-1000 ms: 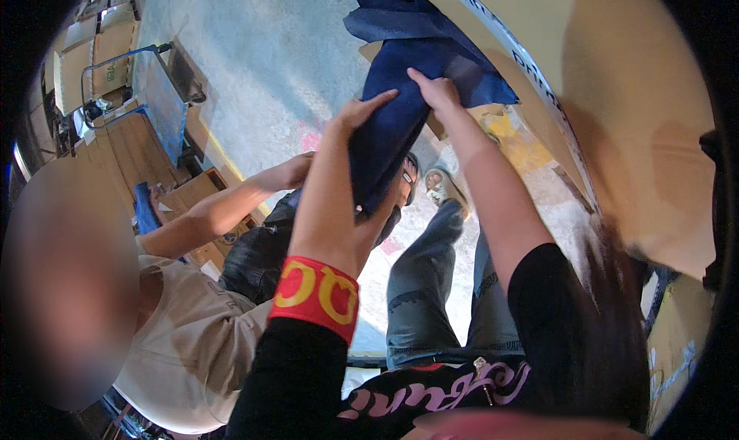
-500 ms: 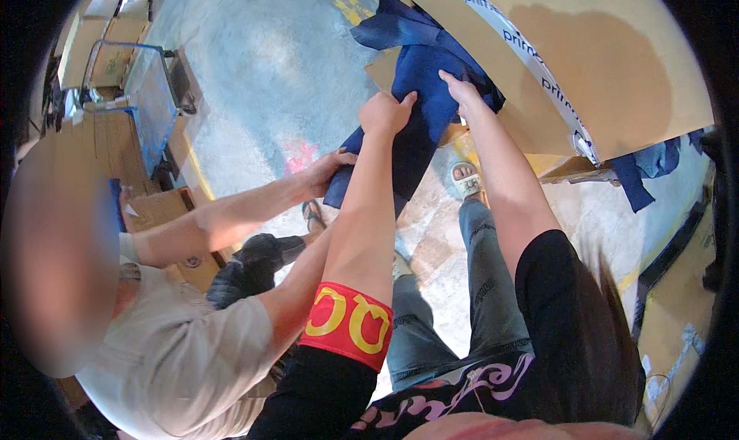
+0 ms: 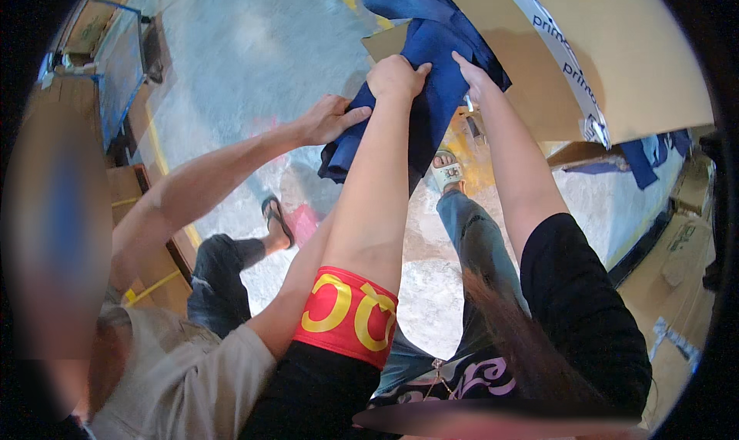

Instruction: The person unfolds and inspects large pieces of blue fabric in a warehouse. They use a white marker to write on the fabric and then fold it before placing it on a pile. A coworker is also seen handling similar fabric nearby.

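A long dark blue garment (image 3: pixel 433 51), folded and creased, is stretched out in front of me beside a large cardboard box. My left hand (image 3: pixel 396 78) is closed around a fold of it near the middle. On the garment's right edge my right hand (image 3: pixel 476 80) grips with the thumb on top, its other fingers mostly hidden. A co-worker's hand (image 3: pixel 332 121) holds the garment's lower left part. The far end of the cloth lies against the box's side. I cannot tell which kind of garment it is.
The large taped cardboard box (image 3: pixel 639 63) rises at the right. Blue cloth pieces (image 3: pixel 647 159) stick out beneath it. A co-worker in a beige shirt (image 3: pixel 185 371) leans in from the left. A blue-framed cart (image 3: pixel 119 86) stands at the far left, flat cardboard (image 3: pixel 677 247) at the right.
My view has shifted. The co-worker's hand has moved up along the garment, whose lower left end is now bunched higher. Both my hands keep their hold.
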`<state>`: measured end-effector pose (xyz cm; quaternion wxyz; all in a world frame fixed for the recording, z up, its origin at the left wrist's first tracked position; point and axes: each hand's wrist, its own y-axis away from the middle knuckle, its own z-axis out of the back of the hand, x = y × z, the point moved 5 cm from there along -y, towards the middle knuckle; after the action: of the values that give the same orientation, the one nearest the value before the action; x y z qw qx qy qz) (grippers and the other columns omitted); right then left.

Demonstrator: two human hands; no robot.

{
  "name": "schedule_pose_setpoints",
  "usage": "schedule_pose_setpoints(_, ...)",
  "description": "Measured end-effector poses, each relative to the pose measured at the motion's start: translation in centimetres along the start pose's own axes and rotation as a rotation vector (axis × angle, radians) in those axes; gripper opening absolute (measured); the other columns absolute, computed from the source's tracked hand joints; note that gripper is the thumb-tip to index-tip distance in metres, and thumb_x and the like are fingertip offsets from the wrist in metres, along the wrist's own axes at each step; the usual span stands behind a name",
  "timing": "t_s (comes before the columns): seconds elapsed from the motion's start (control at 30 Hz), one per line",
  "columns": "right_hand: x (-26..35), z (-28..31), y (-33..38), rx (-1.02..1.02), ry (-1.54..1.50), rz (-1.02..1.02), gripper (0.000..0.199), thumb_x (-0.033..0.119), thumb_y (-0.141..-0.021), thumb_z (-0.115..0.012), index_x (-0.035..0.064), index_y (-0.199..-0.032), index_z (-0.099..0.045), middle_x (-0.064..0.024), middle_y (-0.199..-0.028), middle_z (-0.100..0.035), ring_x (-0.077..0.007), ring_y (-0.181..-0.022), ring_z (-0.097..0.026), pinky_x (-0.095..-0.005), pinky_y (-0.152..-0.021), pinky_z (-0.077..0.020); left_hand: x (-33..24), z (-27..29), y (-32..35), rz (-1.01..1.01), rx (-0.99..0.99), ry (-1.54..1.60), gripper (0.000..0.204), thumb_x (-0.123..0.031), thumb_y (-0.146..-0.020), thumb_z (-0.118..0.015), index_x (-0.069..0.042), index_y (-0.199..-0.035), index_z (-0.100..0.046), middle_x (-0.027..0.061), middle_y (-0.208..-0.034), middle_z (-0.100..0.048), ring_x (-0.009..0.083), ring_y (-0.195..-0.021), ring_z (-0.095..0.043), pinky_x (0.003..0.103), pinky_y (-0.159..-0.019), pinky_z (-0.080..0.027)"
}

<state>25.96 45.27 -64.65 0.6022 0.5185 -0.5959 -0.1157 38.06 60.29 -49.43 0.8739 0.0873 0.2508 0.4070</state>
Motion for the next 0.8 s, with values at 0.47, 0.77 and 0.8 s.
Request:
schedule_pose_setpoints(0.47,-3.8,-5.3,14.8,-0.358,0.034,0.272,0.062,0.027,-0.085,-0.064,-0.0154,-0.126,-0.045,-0.0257,-0.126,-0.053,-0.0340,-0.110,-0.057,-0.0405,-0.096,-0.0443,9.3,4.0,9.8,0.020,0.063,0.184,0.062,-0.058,-0.087,-0.048,-0.002,-0.102,-0.069,0.0207,-0.107,-0.066,0.0354,-0.102,-0.063,0.043,-0.088,-0.048)
schedule_pose_setpoints(0.77,-1.2,-6.4,20.7,-0.261,-0.081,0.118,0.063,0.033,-0.086,-0.063,-0.0113,-0.128,-0.046,-0.0202,-0.124,-0.057,-0.0319,-0.104,-0.059,-0.0421,-0.097,-0.0449,6.5,6.3,9.2,-0.049,0.148,0.259,0.054,-0.045,-0.094,-0.041,0.001,-0.105,-0.066,0.0241,-0.111,-0.062,0.0388,-0.108,-0.058,0.045,-0.096,-0.043)
schedule_pose_setpoints(0.8,-1.1,-7.1,20.8,-0.196,-0.145,0.088,0.064,0.036,-0.087,-0.061,-0.0083,-0.130,-0.043,-0.0193,-0.125,-0.056,-0.0311,-0.108,-0.058,-0.0414,-0.099,-0.0432,6.7,6.0,8.6,-0.028,0.231,0.298,0.057,-0.049,-0.093,-0.041,0.001,-0.110,-0.064,0.0245,-0.115,-0.060,0.0384,-0.112,-0.056,0.044,-0.098,-0.041)
